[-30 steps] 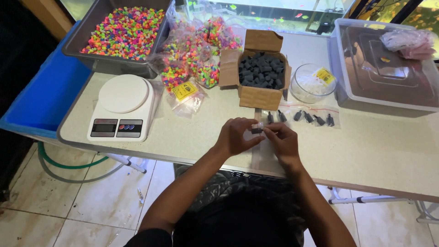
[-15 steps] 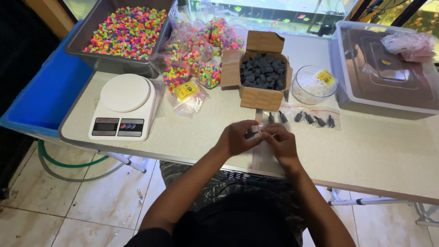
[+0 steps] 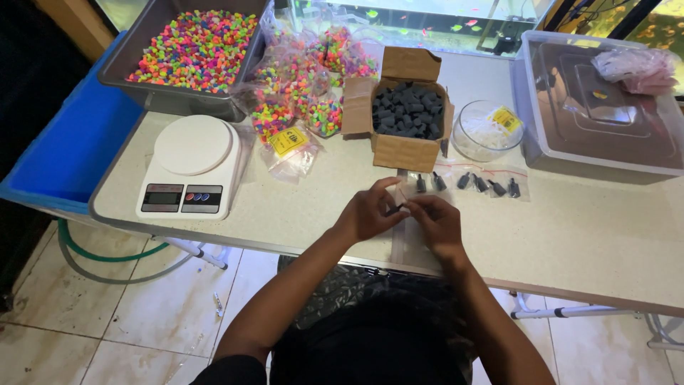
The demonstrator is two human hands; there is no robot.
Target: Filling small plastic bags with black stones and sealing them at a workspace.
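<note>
Centrally, hands (image 3: 402, 214) beside yellow-labelled clear bags (image 3: 288, 142).

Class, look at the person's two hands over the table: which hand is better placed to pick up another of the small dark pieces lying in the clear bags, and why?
Probably the right hand. It sits nearer the small dark pieces in the clear bags beyond it, while the left hand lies on the far side, towards the white scale. Both hands pinch a small dark item between them.

Speckled beige table (image 3: 584, 242) on white metal legs (image 3: 563, 311). Floor (image 3: 107, 328) of pale glossy tiles, dirty in places. Green hose (image 3: 107, 255) coiled under the table's left end. Blue tub (image 3: 71, 150) at left. Behind the table, what looks like a lit fish tank (image 3: 427, 18). Left edge dark.
</note>
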